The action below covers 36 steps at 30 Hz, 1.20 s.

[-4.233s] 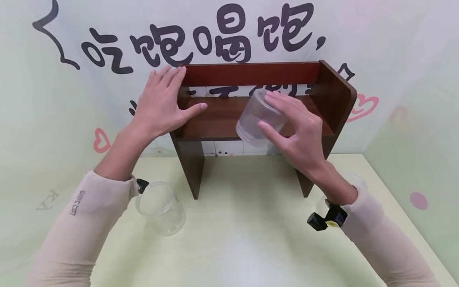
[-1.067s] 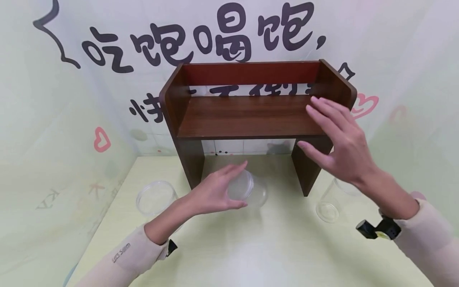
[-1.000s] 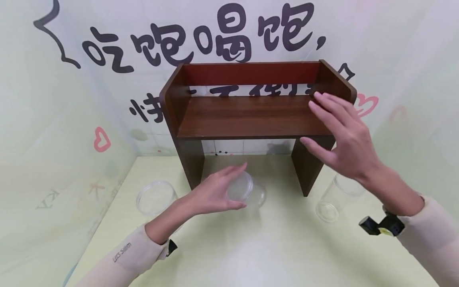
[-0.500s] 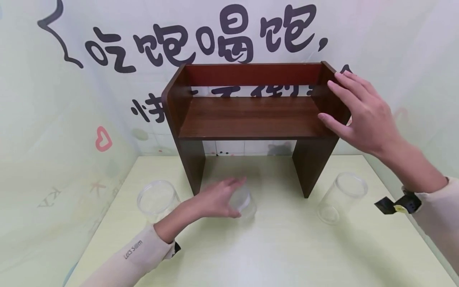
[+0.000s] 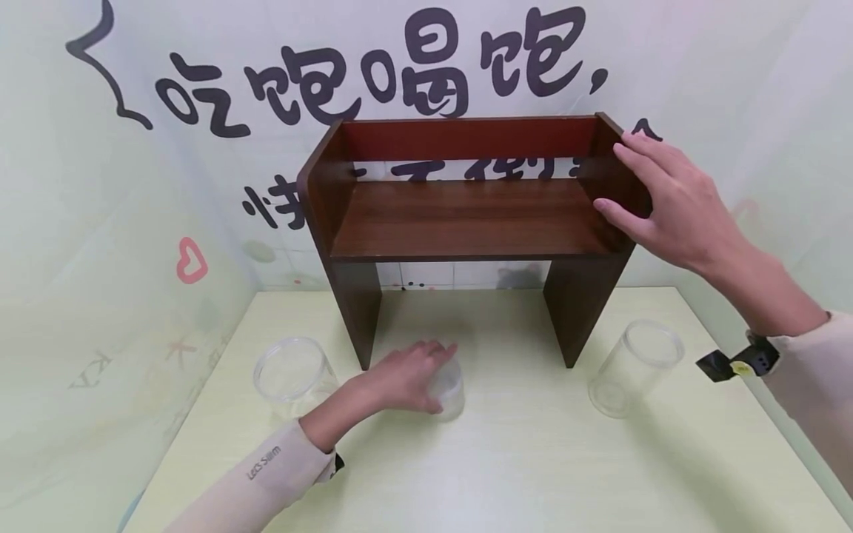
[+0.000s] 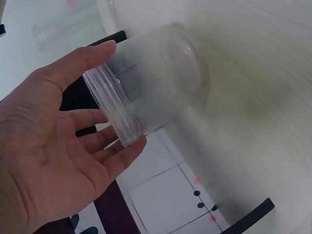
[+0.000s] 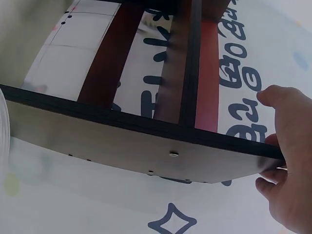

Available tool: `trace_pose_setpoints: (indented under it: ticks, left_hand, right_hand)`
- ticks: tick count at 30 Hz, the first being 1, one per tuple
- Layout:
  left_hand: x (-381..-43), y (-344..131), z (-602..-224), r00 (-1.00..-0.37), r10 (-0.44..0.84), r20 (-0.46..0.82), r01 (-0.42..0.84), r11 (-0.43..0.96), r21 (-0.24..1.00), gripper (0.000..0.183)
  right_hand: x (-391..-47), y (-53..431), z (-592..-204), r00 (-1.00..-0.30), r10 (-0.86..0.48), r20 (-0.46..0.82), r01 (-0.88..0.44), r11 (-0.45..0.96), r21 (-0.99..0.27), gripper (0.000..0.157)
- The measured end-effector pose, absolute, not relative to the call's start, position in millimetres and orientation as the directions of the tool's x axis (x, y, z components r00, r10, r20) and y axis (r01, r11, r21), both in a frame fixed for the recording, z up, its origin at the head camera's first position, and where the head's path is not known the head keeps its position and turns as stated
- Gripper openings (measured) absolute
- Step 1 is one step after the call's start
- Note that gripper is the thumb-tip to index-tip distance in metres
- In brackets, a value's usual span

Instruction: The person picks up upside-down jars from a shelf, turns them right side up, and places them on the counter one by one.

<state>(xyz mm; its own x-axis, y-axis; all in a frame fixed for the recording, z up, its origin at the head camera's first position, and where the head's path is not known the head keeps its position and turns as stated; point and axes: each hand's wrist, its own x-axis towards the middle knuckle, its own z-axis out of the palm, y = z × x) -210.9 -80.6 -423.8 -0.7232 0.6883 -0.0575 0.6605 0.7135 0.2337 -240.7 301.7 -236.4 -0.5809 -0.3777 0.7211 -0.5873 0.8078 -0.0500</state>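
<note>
In the head view a clear plastic jar (image 5: 449,396) stands low over the table in front of the shelf's opening, partly hidden by my left hand (image 5: 408,376). The left wrist view shows the left thumb and fingers gripping the ridged end of that jar (image 6: 161,73), its rounded base turned toward the tabletop. My right hand (image 5: 689,203) rests at the upper front edge of the brown wooden shelf (image 5: 466,218), fingers extended and thumb spread. From the right wrist, the panel's end lies between the thumb and the other fingers.
A clear jar (image 5: 293,370) stands on the left of the pale table (image 5: 520,474), partly behind the left forearm. Another clear jar (image 5: 636,366) stands on the right. Behind the shelf hangs a white wall sheet (image 5: 226,44) with dark lettering.
The jar, lately held by the right hand at shelf height, is now low in the left hand. It has come forward and more upright. My right hand has moved right to the side panel.
</note>
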Motion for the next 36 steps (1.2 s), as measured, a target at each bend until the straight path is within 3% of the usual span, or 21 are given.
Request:
trace_pose_setpoints:
  ticks: [8, 19, 30, 36]
  left_hand:
    - [-209, -79, -427, -0.72, 0.687, -0.101, 0.657, 0.721, 0.22, 0.093]
    - [-208, -79, -429, -0.724, 0.684, -0.091, 0.656, 0.723, 0.217, 0.098]
    - [-197, -92, -414, -0.734, 0.679, 0.035, 0.671, 0.715, 0.195, 0.096]
    - [-189, -105, -398, -0.733, 0.66, 0.162, 0.679, 0.703, 0.209, 0.09]
  right_hand:
    - [-243, 300, -238, -0.607, -0.362, 0.708, -0.574, 0.815, -0.075, 0.071]
    - [-246, 302, -240, -0.586, -0.364, 0.724, -0.571, 0.819, -0.052, 0.07]
    - [-246, 302, -241, -0.604, -0.365, 0.708, -0.58, 0.811, -0.076, 0.071]
    - [-245, 307, -244, -0.542, -0.383, 0.747, -0.626, 0.778, -0.055, 0.069]
